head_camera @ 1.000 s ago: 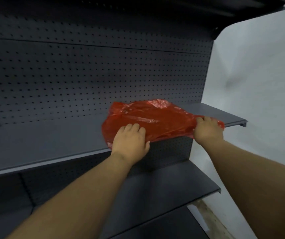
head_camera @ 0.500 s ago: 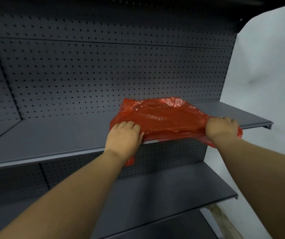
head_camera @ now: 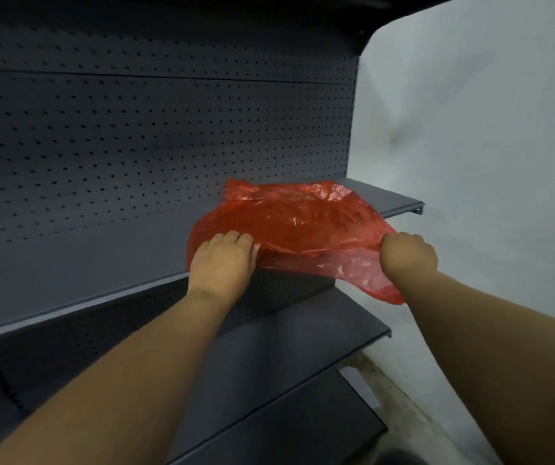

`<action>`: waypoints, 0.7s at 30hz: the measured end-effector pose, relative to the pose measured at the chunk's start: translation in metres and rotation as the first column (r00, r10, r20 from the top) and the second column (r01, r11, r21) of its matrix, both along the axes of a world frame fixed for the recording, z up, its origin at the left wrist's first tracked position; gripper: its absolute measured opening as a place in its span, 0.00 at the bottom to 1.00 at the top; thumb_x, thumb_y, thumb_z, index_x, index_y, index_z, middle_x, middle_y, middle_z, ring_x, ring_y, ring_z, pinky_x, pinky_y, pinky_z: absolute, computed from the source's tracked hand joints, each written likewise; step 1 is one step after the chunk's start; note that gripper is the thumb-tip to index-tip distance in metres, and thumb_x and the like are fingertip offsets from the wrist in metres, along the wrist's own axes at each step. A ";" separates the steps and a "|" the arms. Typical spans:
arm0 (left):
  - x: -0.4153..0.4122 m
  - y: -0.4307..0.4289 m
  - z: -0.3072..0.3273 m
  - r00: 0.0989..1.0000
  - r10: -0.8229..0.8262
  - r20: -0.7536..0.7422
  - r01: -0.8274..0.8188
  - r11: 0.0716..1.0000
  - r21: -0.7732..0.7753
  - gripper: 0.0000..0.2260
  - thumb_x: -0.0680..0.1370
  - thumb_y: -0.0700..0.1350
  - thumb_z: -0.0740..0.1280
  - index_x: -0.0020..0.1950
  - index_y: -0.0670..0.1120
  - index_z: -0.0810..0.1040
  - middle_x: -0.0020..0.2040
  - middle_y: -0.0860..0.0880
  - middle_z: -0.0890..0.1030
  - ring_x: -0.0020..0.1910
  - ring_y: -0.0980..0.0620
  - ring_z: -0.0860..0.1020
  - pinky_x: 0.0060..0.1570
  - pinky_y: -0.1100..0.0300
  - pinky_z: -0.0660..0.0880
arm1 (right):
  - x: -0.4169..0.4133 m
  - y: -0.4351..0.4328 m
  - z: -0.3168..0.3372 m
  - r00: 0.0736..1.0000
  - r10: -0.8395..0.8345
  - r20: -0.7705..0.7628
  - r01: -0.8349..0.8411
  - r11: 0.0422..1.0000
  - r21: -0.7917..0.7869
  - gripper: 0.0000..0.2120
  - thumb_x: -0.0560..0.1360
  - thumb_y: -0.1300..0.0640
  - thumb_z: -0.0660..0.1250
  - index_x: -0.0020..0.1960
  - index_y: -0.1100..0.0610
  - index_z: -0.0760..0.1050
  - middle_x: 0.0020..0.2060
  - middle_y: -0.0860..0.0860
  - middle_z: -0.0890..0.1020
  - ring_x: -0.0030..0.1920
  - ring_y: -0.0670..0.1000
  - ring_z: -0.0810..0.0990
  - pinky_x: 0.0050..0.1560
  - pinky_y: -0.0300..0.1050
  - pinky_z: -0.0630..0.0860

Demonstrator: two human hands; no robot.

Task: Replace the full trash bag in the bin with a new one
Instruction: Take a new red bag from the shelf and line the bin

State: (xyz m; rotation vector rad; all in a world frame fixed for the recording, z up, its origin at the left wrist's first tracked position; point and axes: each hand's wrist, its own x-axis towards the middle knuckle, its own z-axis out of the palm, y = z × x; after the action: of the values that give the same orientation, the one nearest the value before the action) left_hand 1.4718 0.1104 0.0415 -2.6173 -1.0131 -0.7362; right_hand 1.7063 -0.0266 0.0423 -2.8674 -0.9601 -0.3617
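Note:
A thin, crumpled red plastic trash bag lies on the dark grey metal shelf near its right end. Part of the bag hangs off the shelf's front edge at the right. My left hand grips the bag's near left edge at the shelf front. My right hand is closed on the bag's right corner, slightly off the shelf edge. No bin is in view.
The shelf unit has a dark pegboard back and two lower shelves below the bag. A pale wall stands close on the right. A strip of dirty floor shows at the bottom right.
Both hands have drawn the red bag toward me and to the right, so more of it hangs over the shelf's front edge. The camera has shifted.

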 end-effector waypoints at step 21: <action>0.164 -0.163 -0.136 0.786 -0.618 -0.030 0.553 0.724 -0.413 0.18 0.82 0.50 0.51 0.56 0.44 0.77 0.57 0.43 0.79 0.55 0.43 0.76 0.56 0.52 0.72 | -0.001 -0.280 -0.137 0.677 -0.638 -0.368 0.614 0.764 -0.195 0.20 0.76 0.64 0.55 0.67 0.59 0.72 0.65 0.58 0.75 0.66 0.60 0.70 0.63 0.51 0.69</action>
State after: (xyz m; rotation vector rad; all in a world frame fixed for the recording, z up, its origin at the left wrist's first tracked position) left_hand 1.6356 -0.0521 -0.0941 -3.3332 -0.2584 -0.4387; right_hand 1.7050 -0.3069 -0.0949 -3.0406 0.1235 0.2526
